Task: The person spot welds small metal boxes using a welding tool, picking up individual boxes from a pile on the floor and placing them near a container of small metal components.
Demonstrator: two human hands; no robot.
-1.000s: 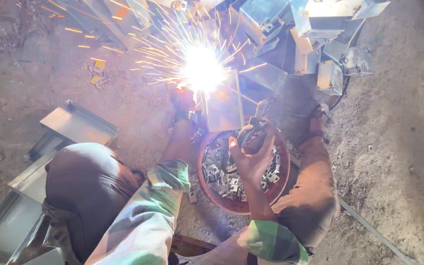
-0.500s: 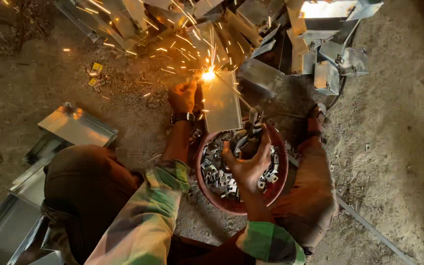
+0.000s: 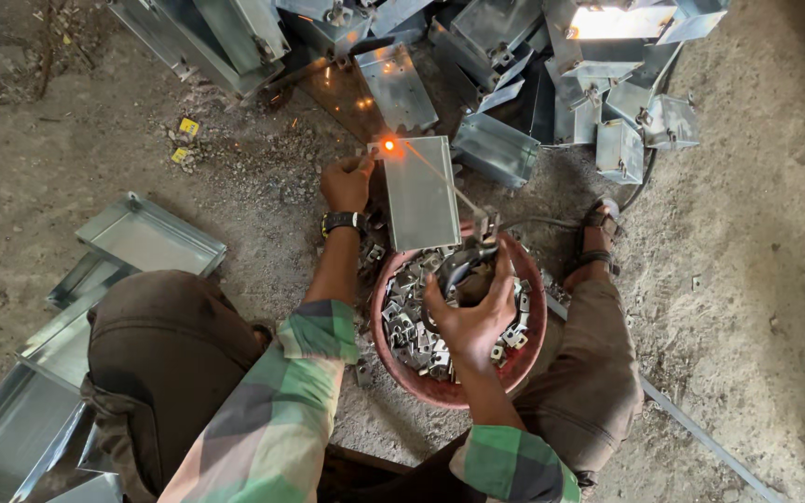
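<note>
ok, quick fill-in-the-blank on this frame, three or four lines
1. The left hand touches the metal box at its ____ corner.
2. The right hand grips an electrode holder above a round ____ bowl.
3. The bowl holds small metal ____.
4. On the left wrist sits a ____.

Missing: glowing; red; brackets; watch

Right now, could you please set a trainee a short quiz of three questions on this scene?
1. True or false: the left hand touches the flat metal box.
2. What does the right hand grip?
A. a yellow tag
B. a dark electrode holder
C. a sandal
3. Fill in: the small metal brackets lie in a round ____ basin.

Key: 1 true, at its top left corner, beside the orange glow. 2 B. 3 red.
</note>
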